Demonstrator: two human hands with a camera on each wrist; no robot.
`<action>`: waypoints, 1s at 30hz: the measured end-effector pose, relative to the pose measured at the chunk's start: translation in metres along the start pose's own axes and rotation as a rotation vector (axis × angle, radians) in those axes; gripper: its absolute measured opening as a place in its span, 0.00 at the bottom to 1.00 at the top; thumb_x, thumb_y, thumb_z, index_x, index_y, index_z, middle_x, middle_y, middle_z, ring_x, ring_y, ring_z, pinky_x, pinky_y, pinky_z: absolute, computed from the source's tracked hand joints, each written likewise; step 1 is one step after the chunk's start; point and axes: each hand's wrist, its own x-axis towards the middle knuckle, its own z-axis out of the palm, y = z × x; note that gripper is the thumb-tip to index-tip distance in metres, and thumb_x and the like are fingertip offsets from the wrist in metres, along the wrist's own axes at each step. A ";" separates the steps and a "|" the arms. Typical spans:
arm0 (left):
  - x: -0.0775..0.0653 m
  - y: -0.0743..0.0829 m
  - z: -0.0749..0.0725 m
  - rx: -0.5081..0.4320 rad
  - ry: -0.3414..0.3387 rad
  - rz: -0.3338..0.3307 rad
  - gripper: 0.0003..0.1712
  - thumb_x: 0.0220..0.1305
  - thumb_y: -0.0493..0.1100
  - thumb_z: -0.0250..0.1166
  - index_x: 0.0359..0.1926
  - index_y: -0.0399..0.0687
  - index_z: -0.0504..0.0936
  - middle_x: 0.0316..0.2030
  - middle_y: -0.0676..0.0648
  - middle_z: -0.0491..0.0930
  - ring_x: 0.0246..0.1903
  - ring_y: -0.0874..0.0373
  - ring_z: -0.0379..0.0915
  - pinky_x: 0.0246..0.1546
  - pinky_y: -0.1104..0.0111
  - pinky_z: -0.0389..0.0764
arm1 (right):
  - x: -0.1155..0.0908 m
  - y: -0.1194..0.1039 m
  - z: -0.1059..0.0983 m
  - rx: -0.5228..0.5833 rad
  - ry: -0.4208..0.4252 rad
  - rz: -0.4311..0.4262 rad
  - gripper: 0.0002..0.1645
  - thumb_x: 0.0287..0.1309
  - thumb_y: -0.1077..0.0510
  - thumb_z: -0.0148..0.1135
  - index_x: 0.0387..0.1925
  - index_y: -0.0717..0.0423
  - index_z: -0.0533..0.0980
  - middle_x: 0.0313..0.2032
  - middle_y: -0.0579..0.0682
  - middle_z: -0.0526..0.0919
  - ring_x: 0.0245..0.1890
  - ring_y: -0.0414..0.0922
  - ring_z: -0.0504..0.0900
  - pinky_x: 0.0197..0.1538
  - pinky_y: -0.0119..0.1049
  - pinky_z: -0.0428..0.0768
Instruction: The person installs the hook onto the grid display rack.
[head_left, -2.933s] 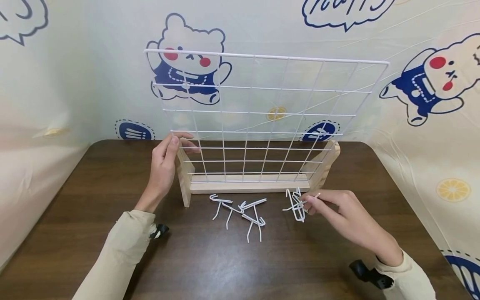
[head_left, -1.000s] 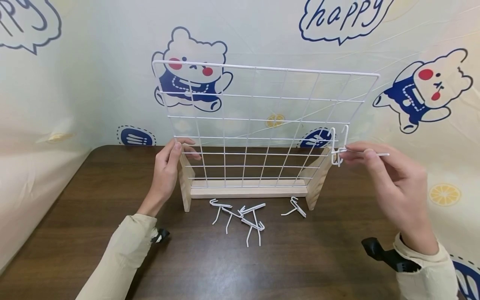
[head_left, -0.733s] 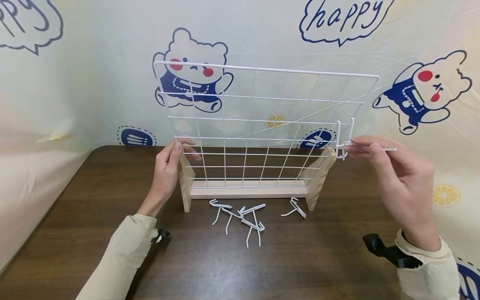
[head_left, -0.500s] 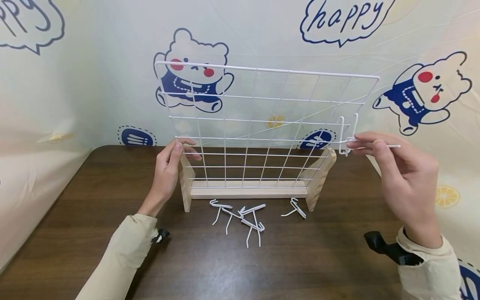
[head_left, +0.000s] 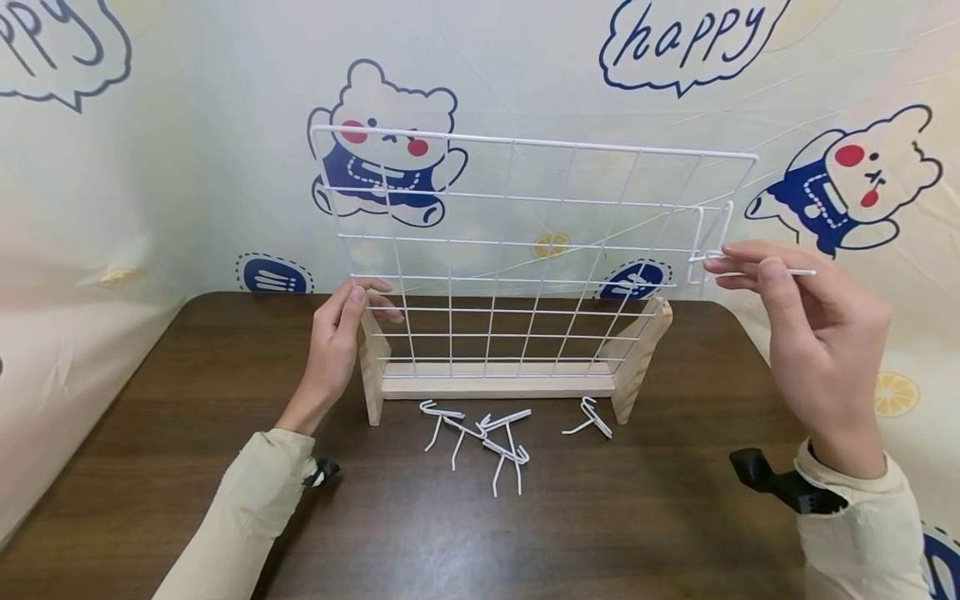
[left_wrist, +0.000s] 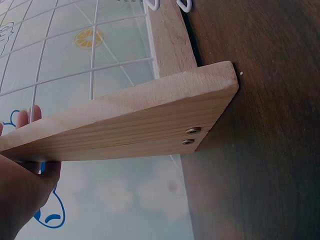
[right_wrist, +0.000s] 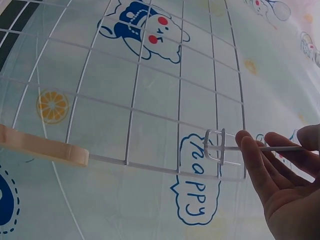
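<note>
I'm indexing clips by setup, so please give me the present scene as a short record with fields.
Left hand: grips the left upright
Right hand: pinches a white wire hook by the grid's right edge; contact with the grid unclear
Wire grid: white, standing in the wooden base
Loose hooks: four clustered before the base, plus a lone hook near the right upright
Table: dark brown
</note>
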 end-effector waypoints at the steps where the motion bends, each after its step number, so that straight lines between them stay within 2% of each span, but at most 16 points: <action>1: 0.000 0.000 0.000 -0.002 0.000 -0.002 0.21 0.80 0.44 0.44 0.53 0.32 0.77 0.36 0.29 0.81 0.36 0.43 0.83 0.46 0.64 0.79 | 0.001 0.001 0.000 0.005 0.005 -0.001 0.14 0.69 0.70 0.51 0.47 0.78 0.79 0.46 0.62 0.85 0.42 0.42 0.86 0.50 0.27 0.79; 8: 0.000 -0.001 -0.001 -0.007 -0.004 -0.005 0.22 0.81 0.45 0.43 0.53 0.31 0.76 0.36 0.29 0.81 0.37 0.45 0.83 0.44 0.65 0.80 | 0.008 0.007 0.002 0.007 0.032 -0.009 0.14 0.69 0.69 0.52 0.47 0.77 0.79 0.46 0.65 0.85 0.43 0.42 0.87 0.49 0.27 0.80; 16: 0.000 -0.002 -0.001 -0.024 -0.005 0.000 0.21 0.81 0.44 0.43 0.52 0.32 0.77 0.36 0.27 0.80 0.36 0.44 0.83 0.41 0.67 0.80 | 0.014 0.005 0.006 -0.006 0.046 -0.007 0.14 0.70 0.68 0.52 0.47 0.76 0.80 0.45 0.62 0.86 0.42 0.41 0.87 0.49 0.27 0.80; 23: 0.001 -0.002 0.000 -0.012 -0.007 0.006 0.21 0.81 0.44 0.43 0.52 0.32 0.77 0.36 0.28 0.80 0.36 0.45 0.83 0.44 0.63 0.80 | 0.015 0.008 0.008 -0.014 0.032 -0.016 0.14 0.70 0.68 0.53 0.46 0.76 0.80 0.44 0.61 0.86 0.41 0.41 0.87 0.50 0.27 0.80; 26: 0.001 -0.002 0.000 -0.014 -0.007 0.007 0.21 0.81 0.44 0.43 0.52 0.32 0.77 0.35 0.28 0.80 0.36 0.45 0.83 0.43 0.64 0.80 | 0.015 0.009 0.008 -0.008 0.022 -0.016 0.14 0.69 0.69 0.52 0.46 0.76 0.80 0.44 0.61 0.86 0.41 0.41 0.87 0.49 0.27 0.80; 30: 0.000 -0.002 0.000 -0.016 -0.003 0.007 0.21 0.80 0.44 0.43 0.52 0.32 0.77 0.35 0.27 0.80 0.35 0.44 0.83 0.42 0.66 0.80 | 0.011 0.012 0.009 0.057 0.014 -0.012 0.14 0.68 0.70 0.53 0.45 0.79 0.79 0.44 0.63 0.86 0.40 0.43 0.87 0.49 0.27 0.80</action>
